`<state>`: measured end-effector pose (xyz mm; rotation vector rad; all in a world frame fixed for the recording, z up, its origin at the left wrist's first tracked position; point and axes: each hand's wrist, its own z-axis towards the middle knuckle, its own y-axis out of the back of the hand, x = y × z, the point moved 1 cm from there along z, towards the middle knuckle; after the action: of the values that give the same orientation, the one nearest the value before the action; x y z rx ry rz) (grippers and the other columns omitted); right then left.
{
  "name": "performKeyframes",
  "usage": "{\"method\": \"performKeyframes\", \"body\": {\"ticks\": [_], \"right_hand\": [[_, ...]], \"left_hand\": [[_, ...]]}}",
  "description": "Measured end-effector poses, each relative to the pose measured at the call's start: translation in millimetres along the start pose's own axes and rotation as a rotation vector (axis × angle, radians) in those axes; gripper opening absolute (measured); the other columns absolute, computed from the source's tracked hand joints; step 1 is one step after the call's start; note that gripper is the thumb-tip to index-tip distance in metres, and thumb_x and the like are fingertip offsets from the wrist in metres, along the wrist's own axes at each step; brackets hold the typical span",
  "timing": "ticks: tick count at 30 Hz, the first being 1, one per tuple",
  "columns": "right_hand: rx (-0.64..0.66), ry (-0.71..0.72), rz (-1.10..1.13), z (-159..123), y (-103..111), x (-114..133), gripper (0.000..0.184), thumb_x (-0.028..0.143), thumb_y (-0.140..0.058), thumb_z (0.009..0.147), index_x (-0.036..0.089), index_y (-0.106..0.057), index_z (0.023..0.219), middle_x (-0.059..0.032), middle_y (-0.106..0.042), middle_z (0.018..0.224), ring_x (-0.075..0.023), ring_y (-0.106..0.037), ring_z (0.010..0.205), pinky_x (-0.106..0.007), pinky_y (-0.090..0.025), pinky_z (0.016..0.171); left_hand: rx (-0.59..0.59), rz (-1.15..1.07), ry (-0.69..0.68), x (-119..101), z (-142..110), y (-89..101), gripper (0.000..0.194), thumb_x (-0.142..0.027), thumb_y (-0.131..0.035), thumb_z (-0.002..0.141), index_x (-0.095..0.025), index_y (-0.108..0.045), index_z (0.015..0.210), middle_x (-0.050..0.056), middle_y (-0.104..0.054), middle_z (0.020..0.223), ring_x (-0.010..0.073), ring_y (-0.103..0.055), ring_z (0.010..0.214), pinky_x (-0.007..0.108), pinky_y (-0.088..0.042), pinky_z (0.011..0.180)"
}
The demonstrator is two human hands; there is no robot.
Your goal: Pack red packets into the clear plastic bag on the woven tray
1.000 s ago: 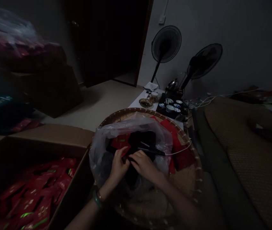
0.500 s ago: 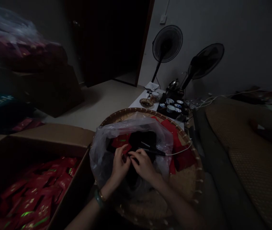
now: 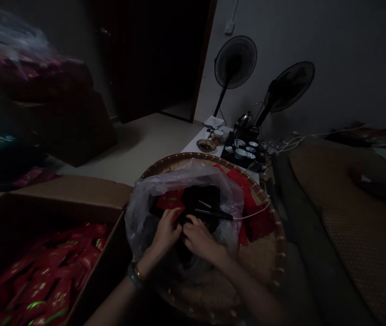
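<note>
My left hand (image 3: 167,229) and my right hand (image 3: 199,236) meet over a clear plastic bag (image 3: 162,179), which lies with its mouth wide in a round woven bamboo tray (image 3: 209,296). Fingers and thumbs on both hands are curled close together; whatever small item they grip is too dark to make out. Dark contents (image 3: 201,194) fill the bag. A red packet (image 3: 171,199) rests among them, just beyond my left fingertips. To the right of it, a slim black tool (image 3: 218,213) with a white cord lies across the bag.
At left stands a cardboard box (image 3: 67,190) holding several red packets (image 3: 48,271). Red pieces (image 3: 259,222) lie at the tray's right side. Beyond are a low table with teacups (image 3: 241,154) and two fans (image 3: 235,61). A woven mat (image 3: 342,203) covers the right side.
My hands stay over the bag while their fingers shift. The right fingers bend further downward, and both hands sit slightly lower and closer. The tool and packets keep their places.
</note>
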<state>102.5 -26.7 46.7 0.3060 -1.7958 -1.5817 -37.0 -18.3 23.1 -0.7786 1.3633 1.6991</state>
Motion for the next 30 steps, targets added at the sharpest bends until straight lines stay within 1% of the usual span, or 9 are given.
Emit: {"method": "performKeyframes", "body": {"ticks": [2, 5, 7, 8, 12, 15, 19, 24, 30], "right_hand": [[-0.029, 0.044, 0.022, 2.2, -1.4, -2.2, 0.019, 0.013, -0.052, 0.079, 0.015, -0.063, 0.094, -0.0088, -0.064, 0.095, -0.0251, -0.04, 0.118, -0.041, -0.037, 0.094], [-0.205, 0.066, 0.136, 8.8, 5.7, -16.6, 0.017, 0.019, -0.05, 0.083, 0.018, -0.063, 0.096, -0.006, -0.065, 0.095, -0.0195, -0.049, 0.106, -0.034, -0.039, 0.092], [-0.338, -0.052, 0.165, 18.2, 14.0, -34.8, 0.022, 0.016, -0.046, 0.086, 0.018, -0.061, 0.102, -0.0063, -0.064, 0.098, -0.0161, -0.054, 0.095, -0.03, -0.043, 0.086], [-0.342, -0.114, 0.138, 24.7, 17.5, -44.8, 0.024, 0.014, -0.045, 0.086, 0.018, -0.06, 0.104, -0.0065, -0.064, 0.098, -0.0161, -0.055, 0.093, -0.03, -0.043, 0.084], [-0.097, -0.207, -0.149, 56.7, 21.9, -75.1, 0.029, 0.011, -0.05, 0.081, 0.019, -0.06, 0.107, -0.007, -0.064, 0.1, -0.0185, -0.052, 0.098, -0.03, -0.042, 0.085], [0.019, -0.227, -0.311, 77.6, 15.8, -81.1, 0.024, 0.014, -0.058, 0.077, 0.019, -0.063, 0.1, -0.0102, -0.063, 0.098, -0.0243, -0.049, 0.101, -0.032, -0.042, 0.08], [0.028, -0.24, -0.362, 93.6, 6.0, -77.9, 0.02, 0.012, -0.054, 0.078, 0.015, -0.064, 0.094, -0.015, -0.062, 0.097, -0.0275, -0.047, 0.102, -0.035, -0.041, 0.078], [0.02, -0.256, -0.409, 98.1, 2.5, -76.2, 0.024, 0.012, -0.05, 0.079, 0.013, -0.061, 0.1, -0.0171, -0.062, 0.099, -0.0289, -0.046, 0.104, -0.038, -0.038, 0.081], [0.033, -0.264, -0.412, 94.4, 5.8, -85.1, 0.02, 0.011, -0.048, 0.08, 0.014, -0.062, 0.095, -0.0139, -0.064, 0.094, -0.0256, -0.05, 0.1, -0.034, -0.038, 0.081]], "left_hand": [[0.058, 0.113, -0.025, -3.1, 3.1, 5.1, 0.031, -0.006, -0.047, 0.07, -0.018, -0.063, 0.095, 0.005, -0.053, 0.089, 0.0143, -0.055, 0.076, 0.027, -0.045, 0.07], [0.071, 0.256, -0.044, -6.9, 8.7, 13.1, 0.016, -0.015, -0.051, 0.076, -0.018, -0.067, 0.078, 0.004, -0.053, 0.079, 0.0148, -0.054, 0.071, 0.026, -0.044, 0.066], [0.083, 0.323, -0.042, -8.5, 12.4, 16.8, 0.014, -0.018, -0.054, 0.077, -0.018, -0.068, 0.076, 0.005, -0.055, 0.076, 0.0152, -0.055, 0.07, 0.025, -0.042, 0.064], [0.098, 0.347, -0.035, -9.0, 14.0, 17.9, 0.014, -0.018, -0.054, 0.077, -0.019, -0.069, 0.076, 0.005, -0.057, 0.075, 0.0151, -0.055, 0.069, 0.025, -0.042, 0.062], [0.143, 0.376, -0.018, -9.0, 16.8, 18.5, 0.017, -0.014, -0.054, 0.075, -0.019, -0.069, 0.081, 0.004, -0.064, 0.076, 0.0151, -0.059, 0.069, 0.024, -0.041, 0.063], [0.143, 0.385, -0.014, -7.4, 16.7, 17.9, 0.022, -0.009, -0.053, 0.072, -0.02, -0.068, 0.085, 0.004, -0.068, 0.082, 0.0166, -0.061, 0.075, 0.025, -0.043, 0.068], [0.157, 0.394, 0.018, -5.6, 18.6, 19.5, 0.024, -0.009, -0.052, 0.072, -0.019, -0.068, 0.087, 0.005, -0.069, 0.085, 0.018, -0.063, 0.077, 0.027, -0.044, 0.069], [0.138, 0.397, -0.007, -10.6, 22.9, 24.4, 0.021, -0.013, -0.053, 0.074, -0.02, -0.069, 0.085, 0.004, -0.069, 0.083, 0.0168, -0.062, 0.075, 0.025, -0.044, 0.068], [0.12, 0.419, -0.011, -16.3, 23.7, 25.9, 0.019, -0.013, -0.053, 0.073, -0.019, -0.069, 0.082, 0.004, -0.066, 0.077, 0.0159, -0.061, 0.071, 0.024, -0.042, 0.065]]}}
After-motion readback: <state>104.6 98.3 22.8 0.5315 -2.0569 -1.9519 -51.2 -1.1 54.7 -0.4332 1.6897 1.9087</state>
